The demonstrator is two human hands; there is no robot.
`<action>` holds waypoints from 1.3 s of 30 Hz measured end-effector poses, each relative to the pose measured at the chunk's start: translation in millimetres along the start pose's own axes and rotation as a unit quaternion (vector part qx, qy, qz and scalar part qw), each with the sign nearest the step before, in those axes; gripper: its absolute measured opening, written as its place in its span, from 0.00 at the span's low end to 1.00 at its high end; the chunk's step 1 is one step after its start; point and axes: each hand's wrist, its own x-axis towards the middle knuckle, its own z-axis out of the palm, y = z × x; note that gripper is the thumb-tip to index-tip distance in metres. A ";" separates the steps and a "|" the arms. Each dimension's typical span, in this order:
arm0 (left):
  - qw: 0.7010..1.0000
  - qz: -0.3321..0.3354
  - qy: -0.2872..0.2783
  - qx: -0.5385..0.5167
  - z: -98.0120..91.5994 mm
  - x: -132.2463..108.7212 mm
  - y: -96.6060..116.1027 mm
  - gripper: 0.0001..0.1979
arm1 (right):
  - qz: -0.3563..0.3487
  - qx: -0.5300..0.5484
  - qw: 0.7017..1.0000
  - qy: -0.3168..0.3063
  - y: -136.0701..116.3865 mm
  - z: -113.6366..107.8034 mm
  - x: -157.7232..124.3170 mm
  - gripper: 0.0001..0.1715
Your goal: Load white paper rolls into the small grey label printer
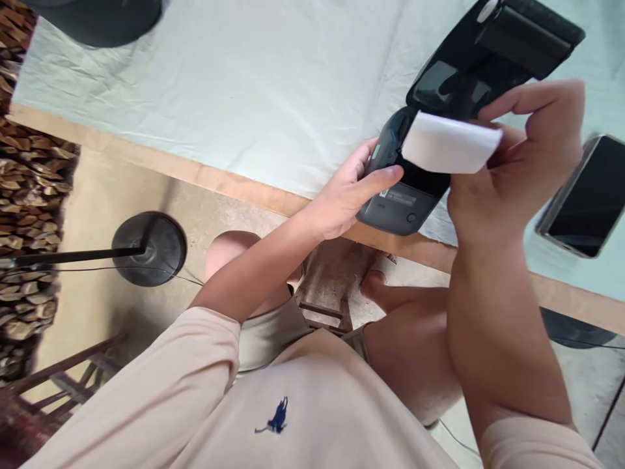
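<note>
White curled paper (pixel 449 143) pinched by right hand (pixel 512 176); left hand (pixel 349 195) grip clasps rounded black plastic printer (pixel 410 212).

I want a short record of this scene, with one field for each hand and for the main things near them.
left hand: grips the black printer at the edge of the table
right hand: pinches a white paper strip above the printer
printer lid: open
phone: flat on the pale cloth, screen dark
</note>
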 end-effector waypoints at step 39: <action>0.997 0.040 -0.040 0.055 -2.2 1.7 -0.6 0.12 | 0.018 -0.030 0.967 -0.252 15.7 -26.2 3.8 0.15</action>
